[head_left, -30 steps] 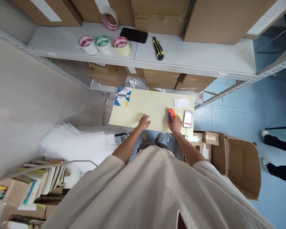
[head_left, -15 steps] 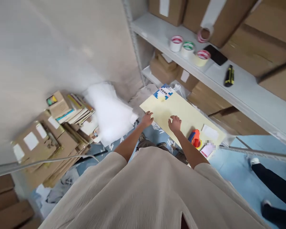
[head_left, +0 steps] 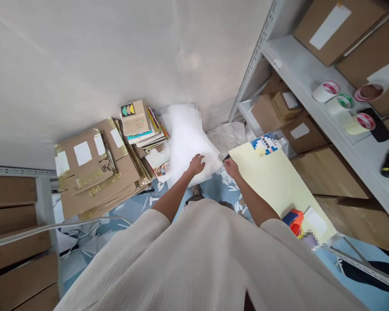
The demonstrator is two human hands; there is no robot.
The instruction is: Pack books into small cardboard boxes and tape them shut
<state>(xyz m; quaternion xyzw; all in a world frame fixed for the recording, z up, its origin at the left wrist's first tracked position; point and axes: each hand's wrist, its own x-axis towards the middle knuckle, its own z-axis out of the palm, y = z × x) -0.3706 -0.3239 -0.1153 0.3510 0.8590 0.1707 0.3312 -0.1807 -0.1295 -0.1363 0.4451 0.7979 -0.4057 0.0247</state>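
Note:
A stack of thin white foam sheets (head_left: 184, 134) lies low against the wall, and its near end reaches my hands. My left hand (head_left: 197, 165) is over the near part of this stack, palm down with fingers apart; whether it touches the top sheet I cannot tell. My right hand (head_left: 232, 168) is between the stack's right corner and the left edge of a pale yellow table (head_left: 269, 177). Its fingers are curled closed, with a small dark spot at their tips; anything in them is too small to make out.
Flattened cardboard boxes (head_left: 116, 172) and a pile of books (head_left: 142, 125) stand left of the foam. An orange-and-blue tape dispenser (head_left: 293, 221) and a blue-and-white printed sheet (head_left: 266, 144) lie on the table. Shelving (head_left: 294, 69) with cartons and tape rolls borders the right. Paper scraps litter the floor.
My view has turned left toward the foam stack. Both hands have left the space above the table: the left is now over the foam, the right beside the table's edge with fingers closed.

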